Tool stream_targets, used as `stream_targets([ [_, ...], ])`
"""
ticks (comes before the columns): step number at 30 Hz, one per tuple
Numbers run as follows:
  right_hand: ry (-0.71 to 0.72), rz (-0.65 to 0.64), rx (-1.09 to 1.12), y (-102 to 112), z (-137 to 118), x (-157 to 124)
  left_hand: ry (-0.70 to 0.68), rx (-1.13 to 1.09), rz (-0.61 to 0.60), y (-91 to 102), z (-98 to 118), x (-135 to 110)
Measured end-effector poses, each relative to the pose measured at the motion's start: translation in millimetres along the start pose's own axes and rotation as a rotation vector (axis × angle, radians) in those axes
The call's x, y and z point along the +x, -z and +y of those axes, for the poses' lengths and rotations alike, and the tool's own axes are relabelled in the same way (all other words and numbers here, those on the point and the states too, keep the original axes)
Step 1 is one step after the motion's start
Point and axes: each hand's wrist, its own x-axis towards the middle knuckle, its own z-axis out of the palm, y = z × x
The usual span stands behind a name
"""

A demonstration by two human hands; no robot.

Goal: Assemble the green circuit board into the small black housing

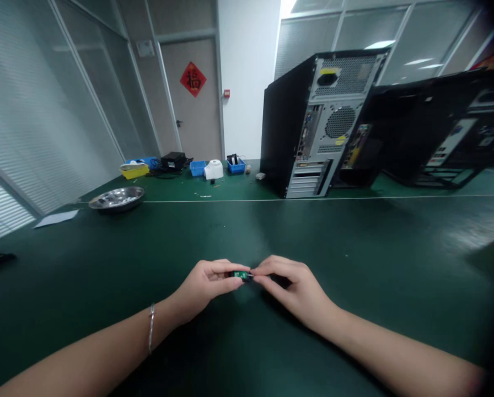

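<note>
Both hands meet just above the dark green table, near its front middle. My left hand pinches a small green circuit board between thumb and fingers. My right hand is closed too, its fingertips touching the board's right end; whether it holds a small part there is too tiny to make out. A thin bracelet circles my left wrist.
A black computer tower stands at the back, rear panel facing me, with more black cases to its right. A metal bowl and white paper lie back left. Blue and yellow bins and a white device sit by the door.
</note>
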Motion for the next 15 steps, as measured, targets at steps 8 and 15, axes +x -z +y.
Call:
stream_targets([
  [8,0.014,0.012,0.01,-0.1,-0.5,0.0,0.002,-0.034,-0.038,1.5,-0.5,2.0],
  [15,0.011,0.01,-0.023,-1.1,1.2,-1.5,0.045,-0.064,-0.006,0.0,-0.3,2.0],
])
